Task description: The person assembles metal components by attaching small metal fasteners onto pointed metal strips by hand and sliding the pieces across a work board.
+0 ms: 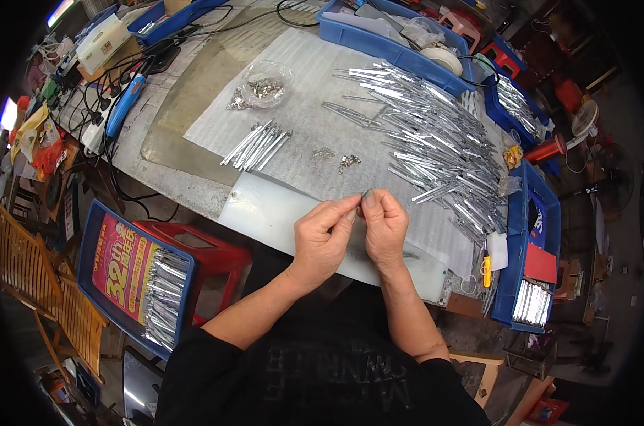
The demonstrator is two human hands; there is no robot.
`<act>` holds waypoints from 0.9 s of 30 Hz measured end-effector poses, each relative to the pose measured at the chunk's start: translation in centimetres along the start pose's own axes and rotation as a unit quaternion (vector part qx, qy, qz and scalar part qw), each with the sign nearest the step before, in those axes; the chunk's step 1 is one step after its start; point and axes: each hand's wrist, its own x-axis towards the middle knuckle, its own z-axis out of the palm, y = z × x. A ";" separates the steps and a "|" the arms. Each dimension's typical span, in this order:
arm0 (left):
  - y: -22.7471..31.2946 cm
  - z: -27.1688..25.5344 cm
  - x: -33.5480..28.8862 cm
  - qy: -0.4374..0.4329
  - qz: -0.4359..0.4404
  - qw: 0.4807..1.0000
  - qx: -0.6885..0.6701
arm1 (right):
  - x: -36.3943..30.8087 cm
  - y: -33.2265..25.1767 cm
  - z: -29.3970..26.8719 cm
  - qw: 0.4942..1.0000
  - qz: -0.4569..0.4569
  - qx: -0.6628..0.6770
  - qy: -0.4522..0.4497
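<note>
Head view. Both hands meet over the near edge of the worktop (194, 192), above a white plastic board (265, 213). The left hand (322, 238) and the right hand (384, 227) each press thumb and forefinger together on one small metal part (364, 194), held between the two pinches; its shape is too small to make out. The step in hand appears to be fitting or joining this part by fingertip work. Farther in, on the ribbed white sheet (301, 78), lie two tiny clusters of metal fittings (349, 162), a small bundle of metal strips (257, 145) toward the left, a clear bag of fittings (264, 89) near the far edge, and a large heap of metal strips (435, 135) along the right side. Judged from this layout, the next move calls for a steady, closely aligned squeeze, then a place to set the piece apart from the unworked heap.
</note>
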 end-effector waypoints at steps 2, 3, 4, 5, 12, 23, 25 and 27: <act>-0.1 -0.2 -0.1 -0.016 0.010 1.000 0.013 | 0.4 0.0 -0.6 0.991 0.088 0.104 0.002; -0.1 -0.2 -0.1 -0.016 0.010 1.000 0.013 | 0.5 0.1 -0.5 0.991 0.088 0.104 0.002; -0.1 -0.3 0.0 -0.016 -0.003 1.000 0.009 | 0.4 0.2 -0.5 0.994 0.065 0.089 0.004; -0.1 -0.2 0.0 -0.016 -0.016 1.000 0.005 | 0.4 0.2 -0.5 0.996 0.043 0.075 0.006; 0.1 -0.2 -0.3 -0.023 -0.036 0.999 -0.022 | 0.4 0.5 -0.8 0.997 0.026 0.076 0.019; -0.1 -0.1 -0.3 -0.011 -0.049 0.997 -0.055 | -0.2 0.1 -0.2 1.000 -0.012 -0.004 0.019; 0.0 -0.3 -0.3 -0.022 -0.044 0.998 -0.042 | 0.1 0.1 -0.1 0.999 0.002 0.016 0.033; 0.1 -0.4 -0.4 -0.032 -0.038 0.998 -0.029 | 0.2 0.3 -0.6 0.996 0.061 0.039 0.051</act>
